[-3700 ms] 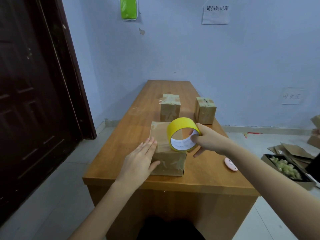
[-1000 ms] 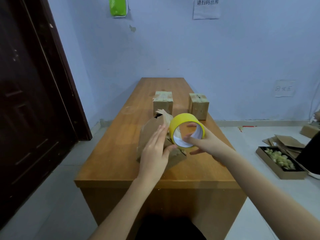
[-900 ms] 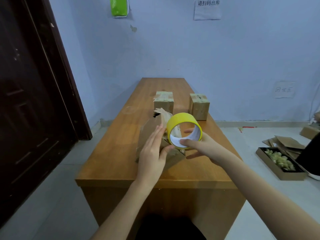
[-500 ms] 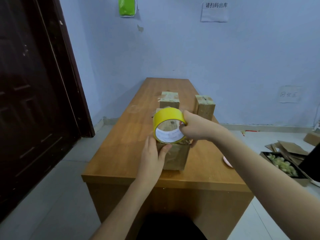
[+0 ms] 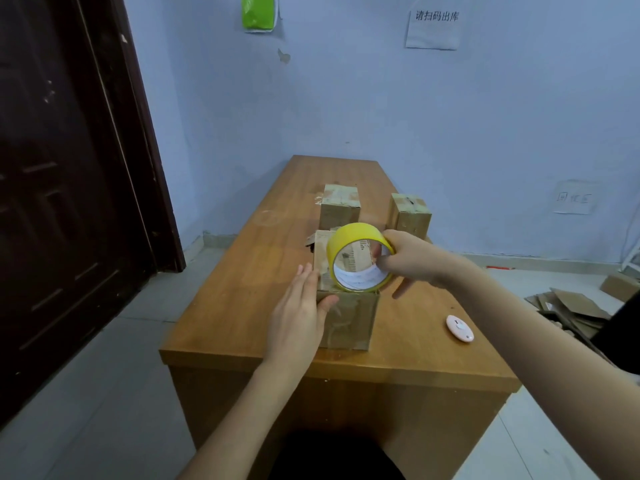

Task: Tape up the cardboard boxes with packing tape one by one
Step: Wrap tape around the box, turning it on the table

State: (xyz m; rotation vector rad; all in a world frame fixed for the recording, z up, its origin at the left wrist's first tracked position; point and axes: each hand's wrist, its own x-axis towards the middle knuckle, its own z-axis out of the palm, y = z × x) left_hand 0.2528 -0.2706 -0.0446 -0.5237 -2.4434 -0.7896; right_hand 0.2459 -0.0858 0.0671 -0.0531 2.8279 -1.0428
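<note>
Box (image 5: 346, 317) sat near desk (image 5: 242, 327) edge. Left hand (image 5: 299, 317) lay flat against its side; right hand (image 5: 407, 261) gripped tape roll (image 5: 358, 261) above top. Advice: brace firmly, pull tape straight along seam.

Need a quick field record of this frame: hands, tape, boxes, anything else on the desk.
left hand: open, flat against the left side of the near cardboard box
right hand: grips the yellow tape roll, thumb through its core
tape roll: held on edge over the near box's top
near box: at the front edge of the wooden desk, torn flap at its far left corner
far boxes: left one and right one stand behind, tops taped
other: pink oval object on the desk, right of the near box
</note>
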